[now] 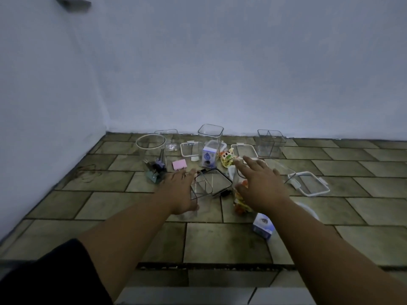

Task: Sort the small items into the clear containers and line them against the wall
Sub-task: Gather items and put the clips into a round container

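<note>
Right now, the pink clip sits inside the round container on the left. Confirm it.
Not right. The head view shows the pink clip lying on the floor, outside the round container on the left and just to its right, not inside it.

Subj.: one person, both arms in view. L arm: plain black short sleeve [44,271], loose fabric, hem approx. at elbow; forearm and left hand [180,192] bare. R arm: bare from frame edge to right hand [259,183].
</note>
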